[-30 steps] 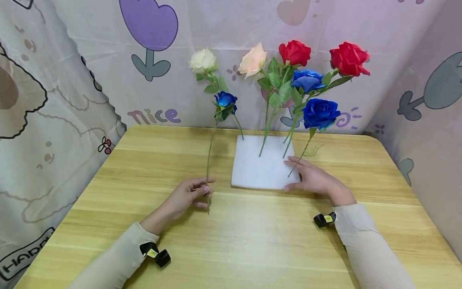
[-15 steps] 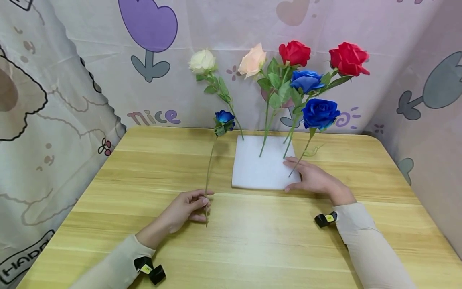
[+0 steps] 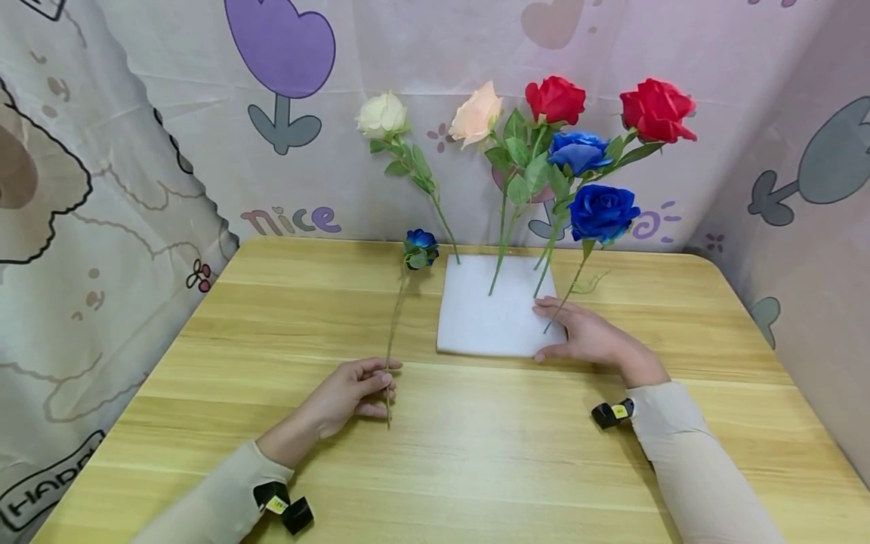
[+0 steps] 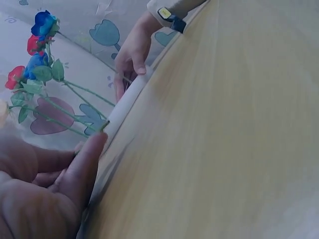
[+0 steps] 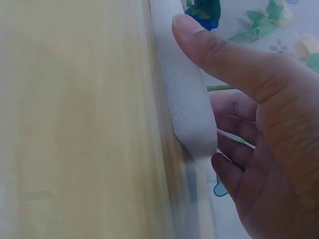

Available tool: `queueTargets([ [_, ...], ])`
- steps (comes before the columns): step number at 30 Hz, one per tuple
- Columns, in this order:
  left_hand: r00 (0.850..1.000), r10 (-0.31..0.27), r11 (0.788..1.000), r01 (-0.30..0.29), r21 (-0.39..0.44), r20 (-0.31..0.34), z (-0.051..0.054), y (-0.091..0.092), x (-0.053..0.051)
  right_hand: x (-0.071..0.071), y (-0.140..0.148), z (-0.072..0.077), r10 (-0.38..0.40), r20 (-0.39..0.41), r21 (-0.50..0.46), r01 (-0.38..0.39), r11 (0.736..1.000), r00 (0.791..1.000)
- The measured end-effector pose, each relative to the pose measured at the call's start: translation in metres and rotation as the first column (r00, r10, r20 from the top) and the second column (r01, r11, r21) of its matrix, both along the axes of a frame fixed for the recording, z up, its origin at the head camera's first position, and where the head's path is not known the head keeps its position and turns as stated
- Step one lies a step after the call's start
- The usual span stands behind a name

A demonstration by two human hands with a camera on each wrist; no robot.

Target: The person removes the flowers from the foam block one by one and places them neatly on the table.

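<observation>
Our left hand (image 3: 352, 399) pinches the stem (image 3: 393, 317) of the loose blue flower (image 3: 421, 250) low down, between thumb and fingers, with a short bare end poking out past them. The bloom leans away from us, just left of the foam block (image 3: 479, 325) and apart from it. Our right hand (image 3: 593, 334) holds the block's near right corner, thumb at the near edge and fingers spread along the right side, close by the stem of the front blue flower (image 3: 603, 213). How hard either hand presses we cannot tell.

The step in hand seems to be handling the thin stem while we steady the block on the table (image 3: 469, 461). A low pinch gives us good control of the bare end, though the bloom probably makes the stem top-heavy, so a firm, gentle grip suits it best. We do well to brace the corner without squashing the foam, and to spare the standing stems, including that of the cream flower (image 3: 382, 116), from a knock.
</observation>
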State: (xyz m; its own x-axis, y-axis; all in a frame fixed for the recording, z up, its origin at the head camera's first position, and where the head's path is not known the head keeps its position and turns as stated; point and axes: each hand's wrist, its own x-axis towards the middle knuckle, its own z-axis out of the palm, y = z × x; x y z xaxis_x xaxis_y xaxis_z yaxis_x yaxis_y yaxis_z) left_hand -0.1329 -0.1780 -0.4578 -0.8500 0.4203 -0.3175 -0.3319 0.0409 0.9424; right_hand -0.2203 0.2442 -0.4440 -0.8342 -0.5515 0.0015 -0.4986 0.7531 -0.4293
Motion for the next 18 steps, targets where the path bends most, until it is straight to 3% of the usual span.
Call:
queueTargets([
  [9, 0.998, -0.059, 0.998, 0.058, -0.036, -0.022, 0.0014, -0.0022, -0.0020, -0.0007, 0.0002, -0.0018, -0.009, 0.018, -0.010, 0.009, 1.000, 1.000],
  [18, 0.999, -0.030, 0.997, 0.028, -0.075, -0.032, 0.0033, -0.0001, -0.0023, -0.0011, 0.0004, -0.0020, -0.007, 0.019, -0.004, 0.007, 1.000, 1.000],
])
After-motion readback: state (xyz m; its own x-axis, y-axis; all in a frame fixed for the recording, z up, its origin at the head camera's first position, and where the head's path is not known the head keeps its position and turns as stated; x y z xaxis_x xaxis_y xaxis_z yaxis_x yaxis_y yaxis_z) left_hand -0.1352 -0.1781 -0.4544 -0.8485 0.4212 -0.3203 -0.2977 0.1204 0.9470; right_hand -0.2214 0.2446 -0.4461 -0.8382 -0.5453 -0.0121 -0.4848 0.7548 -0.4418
